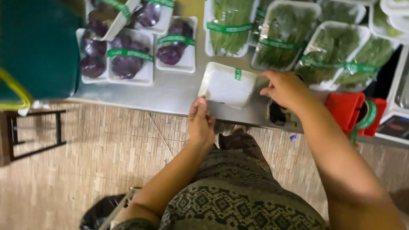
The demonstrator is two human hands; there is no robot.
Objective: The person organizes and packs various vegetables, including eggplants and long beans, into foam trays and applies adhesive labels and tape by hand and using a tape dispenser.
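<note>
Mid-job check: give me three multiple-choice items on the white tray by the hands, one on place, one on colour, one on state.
1. Where does the white tray lie?
A. on the metal counter
B. on the floor
C. on a chair

2. What colour are the bands on the packed trays?
A. red
B. green
C. blue

3. How does the white tray lie?
A. white underside up
B. open, greens showing
C. stacked on another tray

Answers: 1 A, it rests near the counter's front edge between the left hand and right hand. 2 B, green bands cross the purple vegetable trays. 3 A, only plain white shows.
</note>
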